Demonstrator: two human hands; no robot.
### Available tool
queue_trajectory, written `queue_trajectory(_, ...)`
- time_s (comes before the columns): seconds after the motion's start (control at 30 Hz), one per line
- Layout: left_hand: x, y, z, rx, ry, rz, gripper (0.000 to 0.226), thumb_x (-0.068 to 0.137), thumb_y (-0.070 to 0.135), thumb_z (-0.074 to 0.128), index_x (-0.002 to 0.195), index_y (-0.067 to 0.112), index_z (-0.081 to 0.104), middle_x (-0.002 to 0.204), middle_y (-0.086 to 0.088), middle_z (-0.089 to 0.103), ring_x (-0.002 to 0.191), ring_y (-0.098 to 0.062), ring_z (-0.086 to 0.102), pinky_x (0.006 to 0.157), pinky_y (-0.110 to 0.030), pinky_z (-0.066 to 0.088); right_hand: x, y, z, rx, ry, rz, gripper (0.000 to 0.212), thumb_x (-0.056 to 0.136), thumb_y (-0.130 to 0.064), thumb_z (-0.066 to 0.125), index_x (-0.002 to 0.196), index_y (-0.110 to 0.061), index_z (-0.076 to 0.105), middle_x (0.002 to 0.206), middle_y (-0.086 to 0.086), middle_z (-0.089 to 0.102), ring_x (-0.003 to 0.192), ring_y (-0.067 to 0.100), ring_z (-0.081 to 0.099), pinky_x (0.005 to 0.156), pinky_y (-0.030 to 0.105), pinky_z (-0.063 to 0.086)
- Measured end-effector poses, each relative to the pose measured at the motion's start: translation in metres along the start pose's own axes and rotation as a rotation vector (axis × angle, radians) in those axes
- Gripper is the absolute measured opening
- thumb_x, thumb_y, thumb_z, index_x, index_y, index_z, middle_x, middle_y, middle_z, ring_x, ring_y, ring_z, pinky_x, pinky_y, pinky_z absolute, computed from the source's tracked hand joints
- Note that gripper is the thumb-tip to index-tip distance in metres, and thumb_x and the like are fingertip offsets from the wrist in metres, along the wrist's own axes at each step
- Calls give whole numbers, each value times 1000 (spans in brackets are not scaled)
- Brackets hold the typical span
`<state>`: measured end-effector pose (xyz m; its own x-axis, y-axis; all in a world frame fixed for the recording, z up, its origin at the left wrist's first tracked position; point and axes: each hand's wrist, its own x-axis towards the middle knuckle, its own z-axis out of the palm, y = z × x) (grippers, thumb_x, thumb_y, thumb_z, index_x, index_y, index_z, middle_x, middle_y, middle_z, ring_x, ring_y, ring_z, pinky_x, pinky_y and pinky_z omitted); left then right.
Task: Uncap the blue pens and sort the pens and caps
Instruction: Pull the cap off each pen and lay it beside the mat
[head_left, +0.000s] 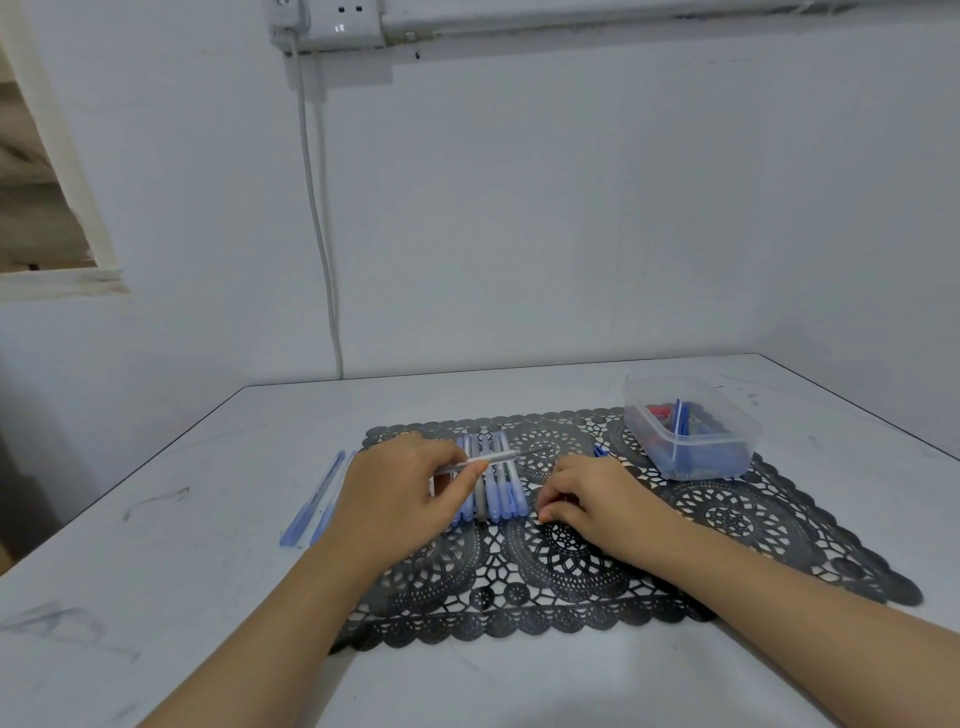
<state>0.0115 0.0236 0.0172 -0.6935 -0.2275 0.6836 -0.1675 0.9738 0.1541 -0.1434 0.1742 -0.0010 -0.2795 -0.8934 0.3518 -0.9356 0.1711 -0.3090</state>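
Pinching a slim clear-barrelled pen (511, 456) between thumb and fingers, the left hand (395, 499) holds it level across a row of blue-capped plastic pens (498, 488) lying on the black lace-pattern mat (571, 571). The right hand (592, 499) rests curled just right of the row; whether its fingers hold a cap cannot be told. Two more blue pens (311, 504) lie on the white table (208, 571) at left; a clear plastic box (636, 415) stands far right. The pens appear light, stiff and smooth: grip mid-barrel and pull the cap straight.
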Motion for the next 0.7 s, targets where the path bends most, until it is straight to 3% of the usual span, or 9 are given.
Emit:
queue_trajectory(0.17, -1, 0, 1, 1, -12, -5, 51, 82, 61, 32, 75, 27, 69, 61, 12, 61, 57, -2, 50, 50, -11, 28, 0, 0, 0, -20, -9, 4, 17, 88, -23, 61, 99, -15, 72, 98, -1, 62, 89, 8, 54, 76, 11, 32)
queue_trajectory(0.37, 0, 0, 1, 9, -19, -12, 54, 82, 63, 30, 74, 26, 69, 61, 11, 61, 57, -2, 50, 50, -12, 29, -2, 1, 2, 4, 18, 2, 19, 87, -31, 63, 97, -19, 73, 91, -5, 63, 74, 0, 48, 68, 8, 33)
queue_trajectory(0.43, 0, 0, 1, 10, -13, -12, 54, 82, 63, 31, 74, 26, 69, 61, 11, 61, 57, -2, 50, 50, -12, 28, -2, 1, 1, 33, 72, 34, 21, 89, -33, 60, 92, -17, 73, 83, -6, 64, 70, 1, 51, 67, 9, 36)
queue_trajectory(0.57, 0, 0, -1, 3, -8, -7, 53, 82, 62, 32, 74, 26, 70, 60, 12, 60, 55, -1, 49, 49, -12, 26, -3, 3, -1, 68, 246, 106, 26, 92, -27, 54, 86, -9, 72, 79, 0, 67, 73, 11, 58, 72, 25, 44)
queue_trajectory(0.7, 0, 1, -1, 0, -19, 2, 52, 82, 61, 32, 75, 26, 70, 60, 12, 60, 56, -1, 49, 50, -11, 25, -5, 0, -5, 163, 416, 120, 21, 92, -16, 54, 108, -17, 68, 85, -4, 66, 67, 6, 57, 61, 11, 41)
